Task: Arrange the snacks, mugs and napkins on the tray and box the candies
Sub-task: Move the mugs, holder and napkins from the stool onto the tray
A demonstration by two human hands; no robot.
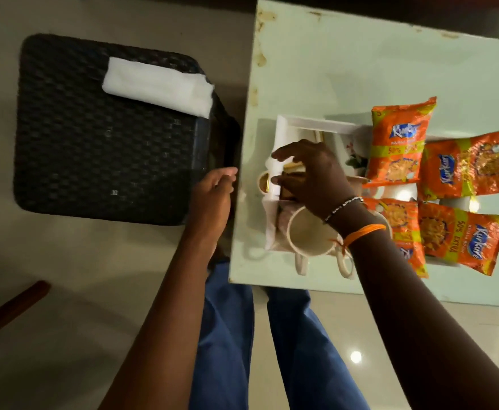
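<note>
A white tray [316, 123] lies on the pale table. Several orange snack packets [397, 143] rest across its right side. Two cream mugs [310, 232] stand at the tray's near edge, handles toward me. My right hand [313, 173] reaches over the tray's left part, thumb and forefinger pinching a white napkin [274, 170] beside a brown item that I cannot make out. Another white napkin [272, 223] drapes over the tray's left rim. My left hand [215, 187] hovers by the table's left edge, fingers loosely curled and holding nothing.
A black woven stool [94, 149] stands left of the table, with a folded stack of white napkins [156, 84] on its far side. The pale table [360, 60] extends beyond the tray. A dark red strip [9, 309] lies on the floor at the lower left.
</note>
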